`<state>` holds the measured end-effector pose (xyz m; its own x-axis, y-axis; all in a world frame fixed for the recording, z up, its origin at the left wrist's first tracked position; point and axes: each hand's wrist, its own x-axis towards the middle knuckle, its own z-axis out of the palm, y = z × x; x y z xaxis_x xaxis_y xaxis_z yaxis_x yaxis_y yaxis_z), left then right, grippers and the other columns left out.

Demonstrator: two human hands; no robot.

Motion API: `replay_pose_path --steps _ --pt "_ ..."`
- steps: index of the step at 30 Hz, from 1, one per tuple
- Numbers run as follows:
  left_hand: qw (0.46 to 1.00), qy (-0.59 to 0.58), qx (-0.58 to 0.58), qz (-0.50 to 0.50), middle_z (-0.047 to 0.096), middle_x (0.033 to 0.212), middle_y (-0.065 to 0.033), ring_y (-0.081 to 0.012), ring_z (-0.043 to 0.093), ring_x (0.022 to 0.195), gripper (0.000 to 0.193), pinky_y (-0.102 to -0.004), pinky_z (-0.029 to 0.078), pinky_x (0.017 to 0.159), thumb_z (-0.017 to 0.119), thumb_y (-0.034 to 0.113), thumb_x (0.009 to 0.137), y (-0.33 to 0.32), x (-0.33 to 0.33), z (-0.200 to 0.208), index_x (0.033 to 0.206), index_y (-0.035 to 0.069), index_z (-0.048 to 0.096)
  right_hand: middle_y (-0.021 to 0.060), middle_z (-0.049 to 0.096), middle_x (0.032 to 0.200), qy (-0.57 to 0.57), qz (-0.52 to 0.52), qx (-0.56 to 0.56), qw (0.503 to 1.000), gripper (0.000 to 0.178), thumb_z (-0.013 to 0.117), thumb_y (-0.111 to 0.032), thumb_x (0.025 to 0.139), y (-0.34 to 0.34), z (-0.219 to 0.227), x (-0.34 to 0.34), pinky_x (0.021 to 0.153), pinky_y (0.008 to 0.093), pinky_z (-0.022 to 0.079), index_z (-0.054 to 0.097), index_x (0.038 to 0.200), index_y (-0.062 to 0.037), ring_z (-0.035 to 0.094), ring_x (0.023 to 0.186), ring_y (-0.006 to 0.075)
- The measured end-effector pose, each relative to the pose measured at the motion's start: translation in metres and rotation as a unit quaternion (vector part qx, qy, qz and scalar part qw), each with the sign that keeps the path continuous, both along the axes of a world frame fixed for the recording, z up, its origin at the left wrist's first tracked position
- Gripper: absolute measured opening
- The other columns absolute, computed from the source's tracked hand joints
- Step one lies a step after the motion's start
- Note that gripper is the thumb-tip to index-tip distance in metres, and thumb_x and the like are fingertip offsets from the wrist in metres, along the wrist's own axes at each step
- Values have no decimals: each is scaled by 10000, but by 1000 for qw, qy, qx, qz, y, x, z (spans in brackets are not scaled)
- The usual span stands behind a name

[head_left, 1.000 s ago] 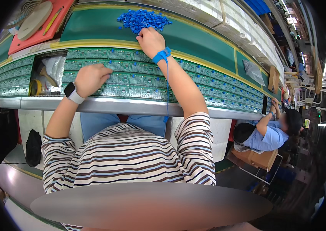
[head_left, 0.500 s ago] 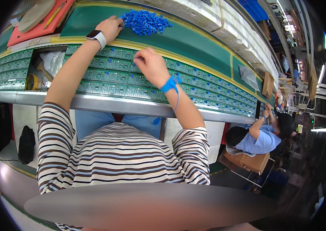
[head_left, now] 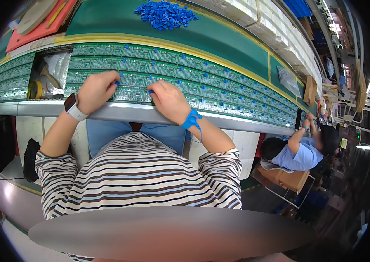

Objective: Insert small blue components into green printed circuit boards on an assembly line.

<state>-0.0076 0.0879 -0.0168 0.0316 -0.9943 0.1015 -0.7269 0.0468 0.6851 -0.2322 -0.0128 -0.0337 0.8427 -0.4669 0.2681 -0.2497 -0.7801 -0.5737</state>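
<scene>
The left hand [head_left: 97, 92] pinched 1 small blue part [head_left: 117, 82] at its fingertips over the green circuit boards [head_left: 134, 65]. The right hand [head_left: 169, 101], near it, pinched another blue piece [head_left: 151, 91] over the same boards. Beyond the boards, a blue pile [head_left: 165, 16] lay on the green desk [head_left: 106, 24], apart from both hands.

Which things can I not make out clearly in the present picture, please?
All in the head view:
- Whether the left hand and the right hand grip the small blue pieces at their fingertips: the fingers partly cover them.
- The components on the green circuit boards: too small.
- How many pieces the blue pile has: they overlap.
- The whole round disc: cut off by the upper edge.
</scene>
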Motion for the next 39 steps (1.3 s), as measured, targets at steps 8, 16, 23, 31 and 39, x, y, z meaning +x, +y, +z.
replay_pose_path --steps 8,16,23,31,39 --pt "995 -99 -26 -21 580 763 -116 -302 583 701 114 -379 469 614 618 74 741 12 -5 -6 841 42 575 83 559 804 20 -5 -68 997 123 649 -77 727 0 -2 0 676 379 454 580 829 -63 563 775 276" --pt "990 -134 -23 -28 559 768 -95 -296 574 703 97 -387 463 598 616 77 732 12 -5 -7 820 57 577 81 554 794 38 -9 -94 995 130 662 -79 707 2 -2 2 654 382 446 579 806 -66 561 762 270" --pt "989 -144 -35 -30 550 755 -91 -294 573 698 97 -390 464 595 617 81 732 12 -7 -7 816 59 576 77 551 776 22 -16 -95 995 128 660 -79 702 2 -1 1 645 381 442 578 800 -69 560 743 268" --pt "984 -172 -21 -31 550 749 -86 -285 580 689 95 -383 470 579 617 84 731 12 -8 -6 817 67 581 75 551 775 12 -18 -98 995 139 665 -73 694 2 -1 -1 647 376 444 582 806 -66 559 734 265" --pt "981 -183 -60 -26 558 734 -82 -274 584 664 126 -375 481 567 649 119 709 16 -14 -2 796 73 570 73 549 768 32 -15 -115 993 137 663 -67 687 3 1 1 642 376 442 582 798 -70 558 730 262"
